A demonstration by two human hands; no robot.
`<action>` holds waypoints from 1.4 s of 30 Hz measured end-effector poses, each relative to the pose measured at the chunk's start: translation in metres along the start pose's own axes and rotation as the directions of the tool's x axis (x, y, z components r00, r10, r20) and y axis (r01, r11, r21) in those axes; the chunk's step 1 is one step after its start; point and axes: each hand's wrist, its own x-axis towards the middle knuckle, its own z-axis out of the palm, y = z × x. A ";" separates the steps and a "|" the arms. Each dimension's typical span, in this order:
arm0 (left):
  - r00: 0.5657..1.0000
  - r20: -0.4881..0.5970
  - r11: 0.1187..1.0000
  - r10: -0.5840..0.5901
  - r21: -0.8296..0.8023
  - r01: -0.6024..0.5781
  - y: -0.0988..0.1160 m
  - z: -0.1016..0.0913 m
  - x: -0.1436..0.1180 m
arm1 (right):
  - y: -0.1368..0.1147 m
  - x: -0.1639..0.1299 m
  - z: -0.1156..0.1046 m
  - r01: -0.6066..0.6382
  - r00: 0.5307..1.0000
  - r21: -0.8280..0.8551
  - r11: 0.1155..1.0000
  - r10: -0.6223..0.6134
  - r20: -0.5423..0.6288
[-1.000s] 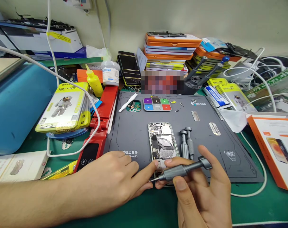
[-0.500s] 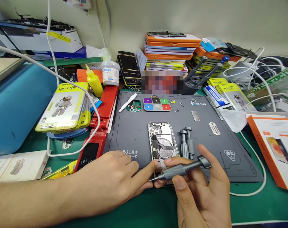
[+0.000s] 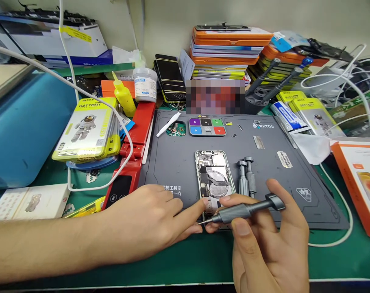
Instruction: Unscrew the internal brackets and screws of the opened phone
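Observation:
An opened smartphone (image 3: 216, 173) lies on the dark mat, its inner parts showing and its lower end partly hidden by my hands. My left hand (image 3: 156, 221) grips the phone's lower left edge, index finger pressed on top and thumb low at the side. A grey screwdriver (image 3: 241, 212) is held slantwise in my right hand (image 3: 272, 238), between thumb and fingers. Its thin tip is by the phone's bottom left edge, close to my left fingertips; I cannot tell whether it touches. Two more grey screwdrivers (image 3: 246, 177) lie just right of the phone.
The mat (image 3: 297, 171) also bears a coloured screw tray (image 3: 207, 127), a white spudger (image 3: 168, 124) and small metal bits. Battery packs (image 3: 87, 128) and a red folding tool (image 3: 139, 138) stand left. A white cable (image 3: 128, 138) loops there. At the back rise stacked orange cases (image 3: 230, 37).
The view has shifted, so the bench things sit a little higher and further right. Both hands keep the same hold on phone and screwdriver.

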 end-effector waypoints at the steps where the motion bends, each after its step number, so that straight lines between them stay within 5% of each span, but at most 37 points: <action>1: 1.000 -0.002 1.000 -0.001 0.002 0.001 0.000 0.000 0.000 | 0.000 0.000 0.000 -0.002 1.000 -0.001 1.000 0.002 -0.001; 42: 1.000 0.002 0.999 0.021 0.025 -0.021 -0.001 0.001 0.000 | 0.002 -0.002 0.000 0.024 1.000 -0.042 0.999 -0.024 -0.005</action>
